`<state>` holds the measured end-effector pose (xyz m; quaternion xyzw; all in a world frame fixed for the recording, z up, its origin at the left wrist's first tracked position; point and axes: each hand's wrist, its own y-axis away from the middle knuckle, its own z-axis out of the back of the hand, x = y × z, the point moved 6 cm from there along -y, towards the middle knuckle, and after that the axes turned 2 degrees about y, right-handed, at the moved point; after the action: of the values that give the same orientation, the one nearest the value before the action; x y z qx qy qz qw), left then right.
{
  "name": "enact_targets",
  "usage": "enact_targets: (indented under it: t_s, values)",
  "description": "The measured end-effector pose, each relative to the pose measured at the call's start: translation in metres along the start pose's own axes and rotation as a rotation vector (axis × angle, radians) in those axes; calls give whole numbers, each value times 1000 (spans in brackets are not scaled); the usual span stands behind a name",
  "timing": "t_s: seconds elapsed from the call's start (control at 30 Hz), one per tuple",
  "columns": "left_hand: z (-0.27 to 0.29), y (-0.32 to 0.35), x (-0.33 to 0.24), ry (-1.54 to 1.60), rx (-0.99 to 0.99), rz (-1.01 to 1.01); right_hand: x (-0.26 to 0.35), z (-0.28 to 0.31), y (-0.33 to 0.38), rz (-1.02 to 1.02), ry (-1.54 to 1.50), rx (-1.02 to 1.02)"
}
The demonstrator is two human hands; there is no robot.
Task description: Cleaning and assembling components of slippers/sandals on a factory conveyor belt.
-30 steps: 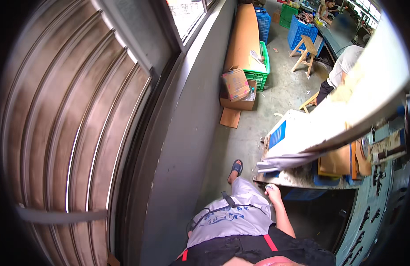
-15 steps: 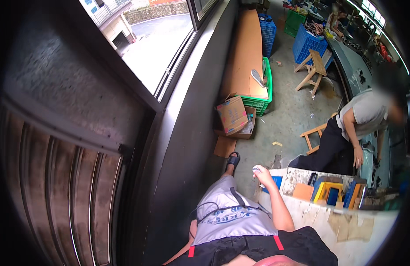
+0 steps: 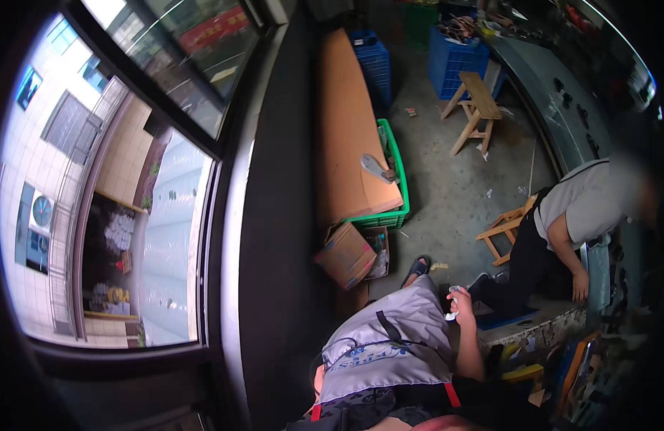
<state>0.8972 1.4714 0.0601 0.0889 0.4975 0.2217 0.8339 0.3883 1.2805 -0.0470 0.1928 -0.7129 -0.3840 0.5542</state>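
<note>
You get your daylight from the big window (image 3: 131, 194) on the left, which glares bright and washed-out while the wall (image 3: 282, 215) beside it falls nearly black. The concrete floor (image 3: 447, 179) is evenly and softly lit, with only faint shadows under the wooden stool (image 3: 479, 100). Straight edges bow hard toward the dark vignetted rim, and the right side, around the other person (image 3: 583, 208), smears into blur.

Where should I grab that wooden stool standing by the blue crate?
Take the wooden stool by the long edges of its flat seat, coming down from above. It stands upright on splayed legs with the seat's top bare, so the plank is the open, level part for a grip; the angled legs below would slip. The blue crate is close on its far side, so come from the open floor side.
</note>
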Motion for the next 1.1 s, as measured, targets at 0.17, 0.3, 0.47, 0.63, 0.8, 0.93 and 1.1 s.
enact_targets:
  t_s: [0.17, 0.3, 0.47, 0.63, 0.8, 0.93, 1.1]
  values:
    - [-70, -189, -97, -114, 235, -138, 57, 42, -79, -36, -295, -54]
    - [-141, -317, -194, -195, 407, -220, 128, 75, -138, -58, -386, -93]
    - [-235, -425, -301, -253, 559, -258, 267, 95, -200, -3, -131, -35]
    - [-300, -513, -382, -274, 598, -253, 362, 111, -268, 13, -100, -8]
    - [-368, -589, -450, -294, 651, -227, 402, 153, -353, 49, 107, -91]
    - [-422, -650, -515, -335, 715, -212, 436, 190, -376, -111, -35, -287]
    - [-451, -692, -576, -483, 855, -153, 533, 223, -379, -26, -188, -426]
